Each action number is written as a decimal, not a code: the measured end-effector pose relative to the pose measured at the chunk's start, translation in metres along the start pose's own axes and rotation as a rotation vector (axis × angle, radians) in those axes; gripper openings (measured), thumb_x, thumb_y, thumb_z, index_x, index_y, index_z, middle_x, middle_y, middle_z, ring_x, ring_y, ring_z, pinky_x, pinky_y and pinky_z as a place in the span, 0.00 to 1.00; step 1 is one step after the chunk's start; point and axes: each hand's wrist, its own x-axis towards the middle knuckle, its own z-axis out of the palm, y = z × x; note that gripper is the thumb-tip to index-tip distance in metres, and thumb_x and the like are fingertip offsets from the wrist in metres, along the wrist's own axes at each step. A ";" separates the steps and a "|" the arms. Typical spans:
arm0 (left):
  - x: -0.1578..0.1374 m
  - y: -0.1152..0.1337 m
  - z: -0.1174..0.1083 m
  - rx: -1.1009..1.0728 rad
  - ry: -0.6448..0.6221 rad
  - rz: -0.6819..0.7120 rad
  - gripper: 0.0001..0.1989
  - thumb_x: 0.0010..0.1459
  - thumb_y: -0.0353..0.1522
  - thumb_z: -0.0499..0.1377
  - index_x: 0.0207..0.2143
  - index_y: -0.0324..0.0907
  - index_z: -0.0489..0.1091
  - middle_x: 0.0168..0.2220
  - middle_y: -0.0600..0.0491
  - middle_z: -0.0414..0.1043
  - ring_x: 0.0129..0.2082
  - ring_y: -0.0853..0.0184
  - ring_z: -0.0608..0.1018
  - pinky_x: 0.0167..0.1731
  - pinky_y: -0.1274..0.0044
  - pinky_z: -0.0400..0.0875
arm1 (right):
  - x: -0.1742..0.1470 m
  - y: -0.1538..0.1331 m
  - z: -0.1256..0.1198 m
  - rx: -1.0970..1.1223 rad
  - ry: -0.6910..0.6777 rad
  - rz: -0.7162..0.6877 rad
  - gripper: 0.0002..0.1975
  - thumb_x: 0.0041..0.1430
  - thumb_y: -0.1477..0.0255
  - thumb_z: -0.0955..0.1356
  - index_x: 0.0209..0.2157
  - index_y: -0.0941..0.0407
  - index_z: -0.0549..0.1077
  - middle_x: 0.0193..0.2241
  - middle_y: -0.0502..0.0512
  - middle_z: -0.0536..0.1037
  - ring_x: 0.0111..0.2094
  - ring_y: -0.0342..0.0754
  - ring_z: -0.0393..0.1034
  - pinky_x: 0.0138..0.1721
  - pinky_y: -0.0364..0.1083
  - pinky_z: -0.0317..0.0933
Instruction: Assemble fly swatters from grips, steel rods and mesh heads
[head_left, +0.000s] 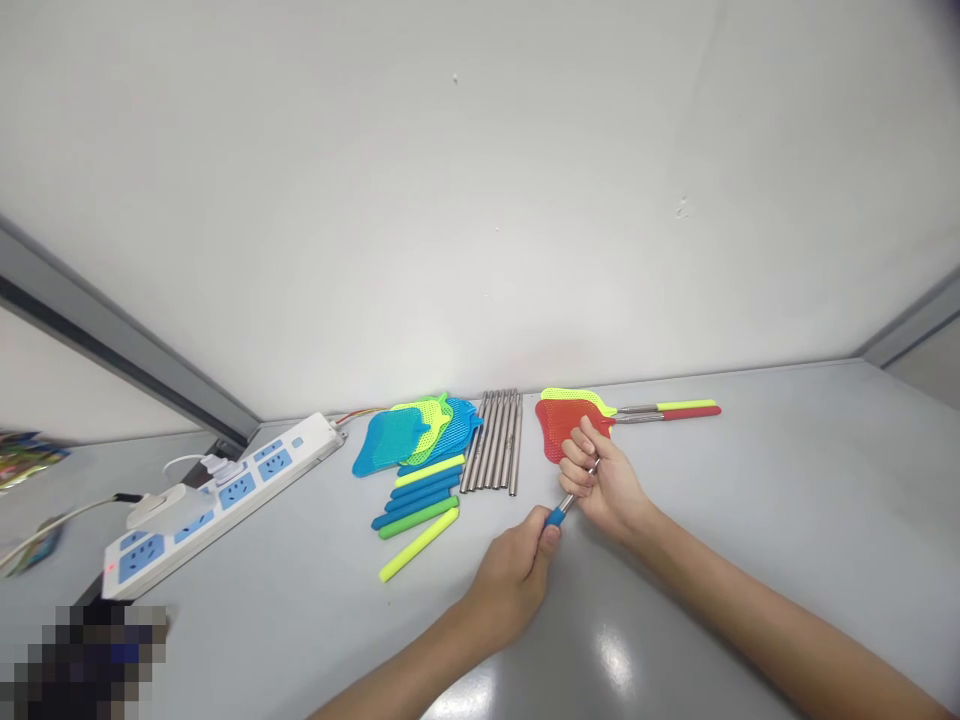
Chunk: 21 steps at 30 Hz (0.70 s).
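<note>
Gray table (pixel 795 480): two grips (pixel 513 572) on one rod (pixel 568 503); two handled swatters (pixel 556 425).

There are 2 whole swatters (pixel 559 428), 6 loose grips (pixel 418 518) and 1 power strip (pixel 238 491).

No text, label, brand, number or sign reading legibly anywhere; colourful packet (pixel 28 457) at far left edge is showing bright printed colours, any lettering blurring past reading; darker greenish item (pixel 36 548) below it is blurring likewise, cut by frame edge; power strip (pixel 238 491) is bearing blue socket panels, any lettering on it staying too small for reading; same for metal rods (pixel 491 442), any marking on them not resolving
</note>
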 end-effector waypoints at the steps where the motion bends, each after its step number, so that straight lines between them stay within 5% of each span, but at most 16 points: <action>1: 0.000 0.000 0.001 0.011 0.002 -0.001 0.15 0.60 0.41 0.35 0.26 0.44 0.51 0.19 0.60 0.52 0.19 0.72 0.58 0.20 0.79 0.49 | 0.000 0.000 0.000 -0.002 0.003 0.000 0.19 0.52 0.63 0.64 0.16 0.57 0.54 0.13 0.41 0.47 0.12 0.35 0.35 0.12 0.37 0.35; 21: -0.003 -0.001 0.001 0.130 -0.023 0.046 0.14 0.60 0.39 0.35 0.27 0.44 0.51 0.20 0.59 0.56 0.21 0.70 0.63 0.22 0.79 0.52 | -0.009 0.012 -0.003 0.038 0.152 -0.059 0.21 0.52 0.65 0.64 0.15 0.57 0.49 0.13 0.41 0.44 0.12 0.34 0.32 0.11 0.37 0.32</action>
